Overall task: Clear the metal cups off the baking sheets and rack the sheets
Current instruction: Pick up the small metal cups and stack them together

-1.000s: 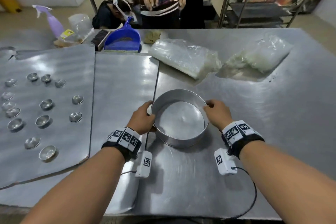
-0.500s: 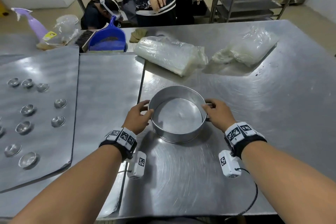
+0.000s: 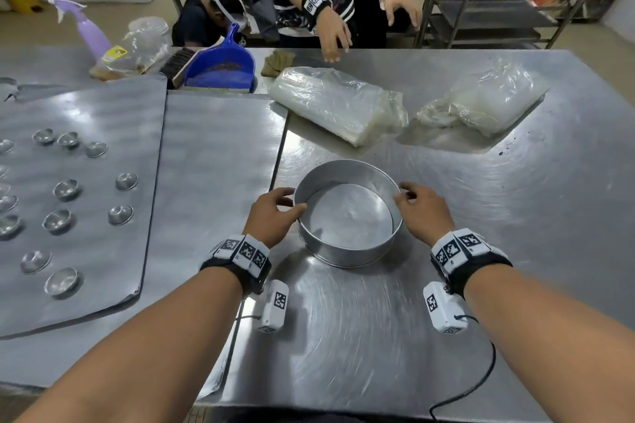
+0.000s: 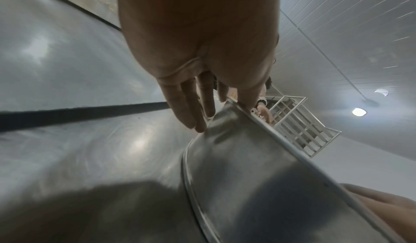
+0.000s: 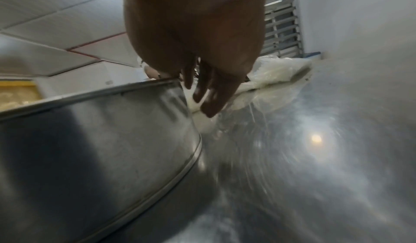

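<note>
A round metal pan stands empty on the steel table in front of me. My left hand holds its left rim, my right hand its right rim. In the left wrist view my left hand has its fingers down the outside wall of the pan and its thumb at the rim. In the right wrist view my right hand touches the rim of the pan. Several small metal cups sit on the left baking sheet. A second sheet lies bare beside it.
Two plastic bags lie beyond the pan. A blue dustpan, a brush and a purple spray bottle stand at the back left. Another person's hand hangs over the far edge. A shelf rack stands behind.
The pan has shifted slightly right, away from the bare sheet's edge, with both my hands still on its rim. The person opposite has lowered a hand towards the table.
</note>
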`<control>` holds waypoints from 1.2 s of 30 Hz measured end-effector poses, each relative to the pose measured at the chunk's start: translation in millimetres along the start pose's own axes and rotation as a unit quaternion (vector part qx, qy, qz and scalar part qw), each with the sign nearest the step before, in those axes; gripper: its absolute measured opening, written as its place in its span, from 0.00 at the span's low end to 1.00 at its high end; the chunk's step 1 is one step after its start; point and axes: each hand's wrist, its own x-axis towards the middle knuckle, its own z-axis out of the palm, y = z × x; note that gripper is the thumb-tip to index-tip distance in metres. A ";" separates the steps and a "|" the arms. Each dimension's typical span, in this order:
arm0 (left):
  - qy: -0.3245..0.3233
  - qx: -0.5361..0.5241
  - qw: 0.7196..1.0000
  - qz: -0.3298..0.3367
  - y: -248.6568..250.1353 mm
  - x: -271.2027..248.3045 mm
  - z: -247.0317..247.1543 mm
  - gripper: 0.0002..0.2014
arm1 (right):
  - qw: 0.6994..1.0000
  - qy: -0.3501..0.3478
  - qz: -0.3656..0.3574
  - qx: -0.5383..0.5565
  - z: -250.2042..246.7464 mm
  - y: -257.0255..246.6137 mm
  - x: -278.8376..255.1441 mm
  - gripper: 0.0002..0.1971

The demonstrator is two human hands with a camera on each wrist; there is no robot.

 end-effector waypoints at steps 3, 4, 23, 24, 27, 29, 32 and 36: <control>0.025 0.012 1.000 0.003 1.8 -4.9 -6.3 0.22 | 0.996 0.035 -0.037 -0.077 -4.8 -21.2 0.3 0.23; 0.035 0.015 0.999 0.004 1.3 -8.3 -10.0 0.20 | 0.994 0.048 -0.058 -0.079 -2.5 -31.0 -0.2 0.22; 0.264 0.069 0.954 -0.128 -130.0 -129.5 -268.2 0.06 | 0.937 -0.177 -0.299 -0.036 235.4 -282.6 -105.0 0.13; 0.272 0.080 0.949 -0.138 -138.8 -136.8 -285.6 0.06 | 0.934 -0.187 -0.302 -0.033 250.5 -294.1 -113.8 0.13; 0.283 0.087 0.940 -0.168 -168.0 -152.7 -336.7 0.06 | 0.928 -0.217 -0.301 -0.043 291.0 -324.1 -138.0 0.15; 0.257 0.091 0.943 -0.190 -187.2 -156.3 -366.1 0.10 | 0.923 -0.239 -0.297 -0.060 314.5 -341.3 -151.6 0.17; 0.204 0.106 0.954 -0.194 -204.8 -150.7 -396.0 0.17 | 0.911 -0.286 -0.285 -0.080 345.7 -358.6 -164.5 0.26; 0.134 0.172 0.962 -0.165 -215.7 -131.9 -416.1 0.24 | 0.901 -0.328 -0.259 -0.111 374.3 -370.6 -175.2 0.38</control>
